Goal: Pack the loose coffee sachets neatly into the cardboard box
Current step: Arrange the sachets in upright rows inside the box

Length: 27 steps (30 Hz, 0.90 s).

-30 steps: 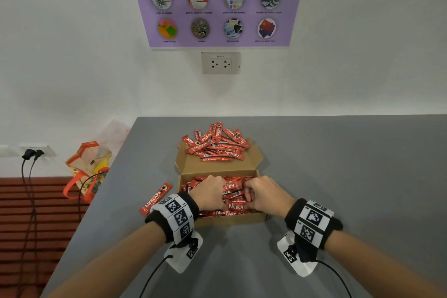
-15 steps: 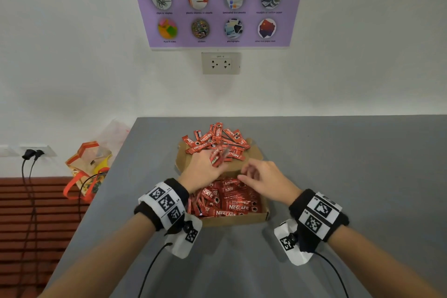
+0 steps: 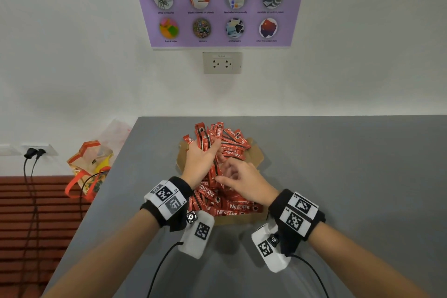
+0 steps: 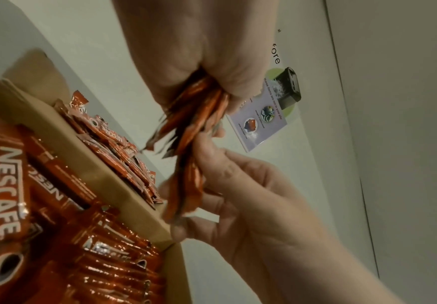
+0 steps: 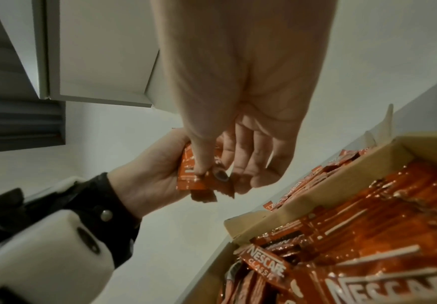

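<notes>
L hand (image 3: 202, 161) grips a bunch of red foil coffee sachets (image 3: 212, 152), lifted above the open brown cardboard box (image 3: 256, 157) at mid worktop (image 3: 350, 176). R hand (image 3: 244, 180) pinches the bunch's near ends, other fingers loose. Box near half already holds sachets; a loose pile (image 3: 232, 139) sits on its far flap. To do this well, we'd square the ends w/ R hand first, then lay the bunch flat, parallel to the packed rows. Risk: sachets fanning out.

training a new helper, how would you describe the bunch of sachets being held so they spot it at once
On the grey table stands an open brown cardboard box of red coffee sachets. Above it, the left hand grips a fanned bunch of red sachets. Unlike the sachets lying flat, it is raised and on end.
</notes>
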### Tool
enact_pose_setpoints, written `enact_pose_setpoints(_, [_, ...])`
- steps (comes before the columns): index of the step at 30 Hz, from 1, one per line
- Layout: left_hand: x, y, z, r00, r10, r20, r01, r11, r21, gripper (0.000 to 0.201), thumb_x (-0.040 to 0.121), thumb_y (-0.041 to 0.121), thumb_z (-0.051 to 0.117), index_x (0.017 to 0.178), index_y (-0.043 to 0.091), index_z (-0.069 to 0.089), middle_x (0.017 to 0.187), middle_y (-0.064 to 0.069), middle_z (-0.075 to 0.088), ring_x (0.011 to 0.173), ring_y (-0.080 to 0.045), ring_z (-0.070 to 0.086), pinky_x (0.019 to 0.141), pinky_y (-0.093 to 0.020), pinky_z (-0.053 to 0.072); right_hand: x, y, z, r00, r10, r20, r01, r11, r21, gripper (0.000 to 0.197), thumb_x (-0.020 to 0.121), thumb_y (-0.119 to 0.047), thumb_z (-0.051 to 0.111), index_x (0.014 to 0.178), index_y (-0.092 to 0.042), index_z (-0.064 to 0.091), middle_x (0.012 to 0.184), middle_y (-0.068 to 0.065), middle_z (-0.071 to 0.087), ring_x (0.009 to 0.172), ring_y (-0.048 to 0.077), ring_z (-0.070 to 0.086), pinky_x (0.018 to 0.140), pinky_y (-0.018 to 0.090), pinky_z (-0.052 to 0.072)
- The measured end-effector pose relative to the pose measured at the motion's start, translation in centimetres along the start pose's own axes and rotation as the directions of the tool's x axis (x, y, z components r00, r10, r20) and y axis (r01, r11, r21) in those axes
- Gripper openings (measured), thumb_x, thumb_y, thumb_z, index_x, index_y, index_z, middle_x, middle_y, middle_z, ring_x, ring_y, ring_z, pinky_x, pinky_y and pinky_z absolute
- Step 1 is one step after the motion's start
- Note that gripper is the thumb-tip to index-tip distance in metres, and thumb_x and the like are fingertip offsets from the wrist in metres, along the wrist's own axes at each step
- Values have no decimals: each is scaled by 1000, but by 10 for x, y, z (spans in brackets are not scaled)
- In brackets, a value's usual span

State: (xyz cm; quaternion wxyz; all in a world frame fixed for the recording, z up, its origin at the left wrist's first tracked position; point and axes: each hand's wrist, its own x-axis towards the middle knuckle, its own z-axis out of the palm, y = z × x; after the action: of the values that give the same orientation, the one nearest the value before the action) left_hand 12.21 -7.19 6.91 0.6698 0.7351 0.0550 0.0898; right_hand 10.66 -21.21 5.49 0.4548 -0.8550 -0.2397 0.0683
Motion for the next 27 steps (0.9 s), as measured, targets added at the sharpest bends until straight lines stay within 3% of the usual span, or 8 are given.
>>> enact_pose_setpoints(5, [6,-1,-8,999,12,-49,-11,1000,10,13,92,19,56,81,15,60,57,2,61,55,-17,60,68,-39,52,-2,8,-2,997,43,70,-36,995,-94,17,84,-30,68,88,-15,60,65,-9,55,59,5,50,63,26,46])
enact_pose_setpoints(9, [12,1,-20,996,35,-86,-28,997,78,9,92,19,55,85,14,57,56,1,54,49,-17,51,59,-35,48,-8,18,-6,994,70,79,-58,988,-144,18,92,-23,58,77,-14,60,70,3,67,55,8,53,54,17,41])
enact_pose_setpoints(12, [10,1,-27,999,12,29,-18,978,206,9,89,25,61,85,17,59,58,0,56,50,-14,52,59,-30,48,-10,20,-10,994,97,41,-88,979,-185,14,92,-24,58,82,-14,60,72,3,63,59,10,53,55,18,40])
enact_pose_setpoints(16, [-3,1,-27,939,-105,327,-12,942,334,22,83,31,67,87,10,63,56,7,59,47,-7,53,60,-22,50,-10,21,-15,996,77,-44,-85,971,-225,28,85,-28,68,63,-31,51,63,-7,56,57,6,49,57,22,43])
enact_pose_setpoints(19, [-11,4,-21,927,-101,362,-33,937,347,10,81,21,71,84,15,64,56,13,63,48,-7,53,66,-27,52,-11,19,-18,997,67,-34,-73,970,-231,19,81,-33,70,67,-25,62,64,-5,61,58,9,53,60,26,47])
enact_pose_setpoints(22, [-13,6,-22,931,-85,355,-41,941,335,10,79,16,72,79,19,63,70,6,67,62,-21,60,76,-36,53,-13,16,-22,998,51,31,-47,992,-118,21,81,-38,69,85,-18,72,72,4,68,54,8,49,52,17,40])
enact_pose_setpoints(25, [-12,5,-26,923,-81,376,-52,942,330,11,78,19,74,80,19,63,82,-3,69,78,-32,64,80,-36,53,-14,13,-30,993,51,109,-50,999,-7,11,89,-27,62,90,-21,70,71,-5,69,50,2,44,50,13,35])
enact_pose_setpoints(27, [-11,5,-29,908,-97,407,-49,942,333,12,78,20,74,81,20,63,86,-2,69,83,-28,66,81,-32,52,-14,15,-34,983,62,170,-62,998,-6,6,86,-23,66,89,-22,71,69,-13,69,53,0,50,54,12,38])
